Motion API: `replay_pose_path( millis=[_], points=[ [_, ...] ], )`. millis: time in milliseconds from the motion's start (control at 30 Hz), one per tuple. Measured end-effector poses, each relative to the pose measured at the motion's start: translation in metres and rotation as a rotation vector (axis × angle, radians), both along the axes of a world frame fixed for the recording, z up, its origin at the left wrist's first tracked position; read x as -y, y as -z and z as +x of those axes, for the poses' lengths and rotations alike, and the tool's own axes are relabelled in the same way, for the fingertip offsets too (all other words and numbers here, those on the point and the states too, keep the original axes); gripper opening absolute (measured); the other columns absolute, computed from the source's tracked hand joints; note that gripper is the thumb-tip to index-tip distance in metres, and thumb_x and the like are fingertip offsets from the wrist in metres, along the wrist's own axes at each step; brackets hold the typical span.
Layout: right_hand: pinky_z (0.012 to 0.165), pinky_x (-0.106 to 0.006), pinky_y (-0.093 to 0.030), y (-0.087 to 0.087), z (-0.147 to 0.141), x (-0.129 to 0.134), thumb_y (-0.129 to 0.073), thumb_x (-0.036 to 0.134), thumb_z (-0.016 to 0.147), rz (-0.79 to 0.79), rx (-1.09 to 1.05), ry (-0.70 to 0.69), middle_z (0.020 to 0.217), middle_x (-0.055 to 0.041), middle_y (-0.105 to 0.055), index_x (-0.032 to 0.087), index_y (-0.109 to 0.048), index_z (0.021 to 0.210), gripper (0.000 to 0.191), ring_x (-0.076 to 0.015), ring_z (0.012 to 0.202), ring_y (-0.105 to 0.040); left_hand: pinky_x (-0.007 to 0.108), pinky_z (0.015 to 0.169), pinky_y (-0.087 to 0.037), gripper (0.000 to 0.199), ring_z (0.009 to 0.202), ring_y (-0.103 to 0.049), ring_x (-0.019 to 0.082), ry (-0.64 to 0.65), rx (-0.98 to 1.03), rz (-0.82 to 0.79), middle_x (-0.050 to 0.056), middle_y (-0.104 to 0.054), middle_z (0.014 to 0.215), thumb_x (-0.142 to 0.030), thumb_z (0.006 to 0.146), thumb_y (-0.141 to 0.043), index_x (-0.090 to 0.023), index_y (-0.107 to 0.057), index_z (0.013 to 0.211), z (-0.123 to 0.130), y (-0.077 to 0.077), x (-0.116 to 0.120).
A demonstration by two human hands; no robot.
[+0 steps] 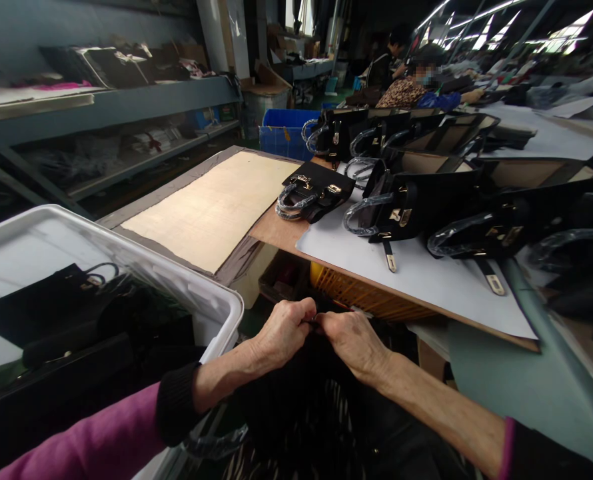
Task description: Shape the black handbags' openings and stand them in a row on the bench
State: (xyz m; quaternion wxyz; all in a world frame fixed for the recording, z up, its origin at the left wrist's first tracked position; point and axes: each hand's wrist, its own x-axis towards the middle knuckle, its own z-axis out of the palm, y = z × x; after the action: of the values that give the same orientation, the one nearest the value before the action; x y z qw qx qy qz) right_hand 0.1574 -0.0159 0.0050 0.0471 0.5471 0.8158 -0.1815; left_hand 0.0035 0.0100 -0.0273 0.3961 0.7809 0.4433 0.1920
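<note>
My left hand (pixel 285 331) and my right hand (pixel 357 343) meet in front of my lap, fingertips almost touching. Both are closed in a pinch on something small and dark, too hidden to name. Below them, black material (pixel 296 393) covers my lap, its outline lost in shadow. A plastic-wrapped handle (pixel 216 443) shows at its lower left, beside the white bin. Ahead on the board, a small black handbag (pixel 321 183) with gold clasps lies tilted, handles wrapped in clear plastic.
On my left, a white plastic bin (pixel 234 310) holds black handbags (pixel 41 307). Several open black handbags (pixel 426 200) stand on white paper (pixel 321 243) to the right. A pale sheet (pixel 211 207) lies ahead, with a yellow basket (pixel 366 293) under the board. Co-workers sit farther back.
</note>
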Motion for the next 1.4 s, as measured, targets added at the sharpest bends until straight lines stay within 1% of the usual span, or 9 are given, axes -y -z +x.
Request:
replay_pose_path(
  millis=[200, 333, 533, 633, 733, 933, 1100, 1267, 1400],
  points=[
    [0.065, -0.025, -0.039, 0.002, 0.003, -0.006, -0.041, 0.026, 0.086, -0.053, -0.013, 0.044, 0.085, -0.0045, -0.07, 0.025, -0.065, 0.088, 0.024, -0.02, 0.084, -0.064, 0.017, 0.053, -0.031, 0.025, 0.057, -0.043, 0.008, -0.046, 0.078, -0.027, -0.007, -0.049, 0.06, -0.001, 0.059, -0.045, -0.019, -0.044, 0.077, 0.001, 0.008, 0.0],
    [0.066, -0.025, -0.039, 0.001, -0.003, -0.005, -0.043, 0.031, 0.086, -0.044, -0.01, 0.055, 0.086, -0.0044, -0.07, 0.025, -0.064, 0.09, 0.022, -0.0197, 0.083, -0.064, 0.017, 0.054, -0.034, 0.032, 0.059, -0.047, 0.009, -0.065, 0.095, -0.088, -0.007, -0.051, 0.063, -0.001, 0.059, -0.046, -0.02, -0.042, 0.085, -0.001, 0.006, -0.003],
    [0.06, -0.025, -0.036, 0.0, -0.012, -0.011, -0.044, 0.031, 0.087, -0.014, 0.065, 0.034, 0.078, -0.0044, -0.07, 0.024, -0.064, 0.084, 0.021, -0.0197, 0.078, -0.064, 0.022, 0.058, -0.036, 0.039, 0.069, -0.052, 0.015, -0.071, -0.182, -0.194, 0.002, -0.059, 0.082, -0.017, 0.058, -0.063, -0.017, -0.05, 0.095, -0.021, -0.02, 0.011],
    [0.056, -0.025, -0.034, -0.001, -0.013, -0.014, -0.047, 0.031, 0.085, -0.004, 0.082, 0.017, 0.071, -0.0035, -0.069, 0.024, -0.063, 0.078, 0.019, -0.0195, 0.072, -0.064, 0.022, 0.055, -0.033, 0.03, 0.064, -0.051, 0.015, -0.074, -0.319, -0.22, 0.001, -0.059, 0.073, -0.025, 0.063, -0.061, -0.019, -0.059, 0.092, -0.034, -0.033, 0.018],
    [0.054, -0.024, -0.031, -0.002, -0.013, -0.016, -0.047, 0.031, 0.085, -0.003, 0.075, 0.006, 0.068, -0.002, -0.068, 0.023, -0.062, 0.072, 0.021, -0.0182, 0.069, -0.064, 0.021, 0.05, -0.027, 0.014, 0.055, -0.045, 0.012, -0.082, -0.318, -0.237, -0.002, -0.051, 0.059, -0.025, 0.069, -0.054, -0.019, -0.063, 0.078, -0.04, -0.037, 0.017],
    [0.056, -0.024, -0.032, 0.0, -0.014, -0.015, -0.044, 0.036, 0.086, 0.011, 0.061, 0.006, 0.071, -0.0014, -0.068, 0.023, -0.062, 0.072, 0.026, -0.0171, 0.069, -0.063, 0.02, 0.048, -0.023, 0.015, 0.051, -0.038, 0.009, -0.082, -0.238, -0.295, -0.004, -0.039, 0.051, -0.025, 0.069, -0.051, -0.015, -0.062, 0.068, -0.039, -0.034, 0.009],
    [0.062, -0.023, -0.035, 0.003, -0.018, -0.019, -0.047, 0.032, 0.084, -0.053, -0.103, -0.07, 0.08, 0.0008, -0.069, 0.028, -0.065, 0.088, 0.018, -0.0158, 0.077, -0.062, 0.02, 0.047, -0.022, 0.015, 0.051, -0.035, 0.009, -0.089, -0.134, -0.32, -0.005, -0.039, 0.052, -0.025, 0.067, -0.052, -0.015, -0.063, 0.066, -0.04, -0.024, 0.009],
    [0.064, -0.022, -0.035, 0.008, -0.017, -0.028, -0.046, 0.036, 0.083, -0.156, -0.207, -0.095, 0.072, 0.0012, -0.068, 0.026, -0.067, 0.082, 0.023, -0.0142, 0.073, -0.059, 0.02, 0.045, -0.023, 0.022, 0.05, -0.036, 0.009, -0.048, -0.093, -0.448, -0.005, -0.045, 0.054, -0.033, 0.069, -0.053, -0.015, -0.065, 0.069, -0.061, -0.015, 0.012],
    [0.063, -0.022, -0.034, 0.008, -0.019, -0.032, -0.049, 0.035, 0.079, -0.195, -0.252, -0.093, 0.065, 0.0014, -0.065, 0.023, -0.068, 0.074, 0.023, -0.0131, 0.067, -0.057, 0.019, 0.045, -0.025, 0.033, 0.05, -0.038, 0.009, -0.107, -0.048, -0.558, -0.004, -0.048, 0.056, -0.04, 0.076, -0.047, -0.015, -0.067, 0.079, -0.079, -0.012, 0.02]
  ],
)
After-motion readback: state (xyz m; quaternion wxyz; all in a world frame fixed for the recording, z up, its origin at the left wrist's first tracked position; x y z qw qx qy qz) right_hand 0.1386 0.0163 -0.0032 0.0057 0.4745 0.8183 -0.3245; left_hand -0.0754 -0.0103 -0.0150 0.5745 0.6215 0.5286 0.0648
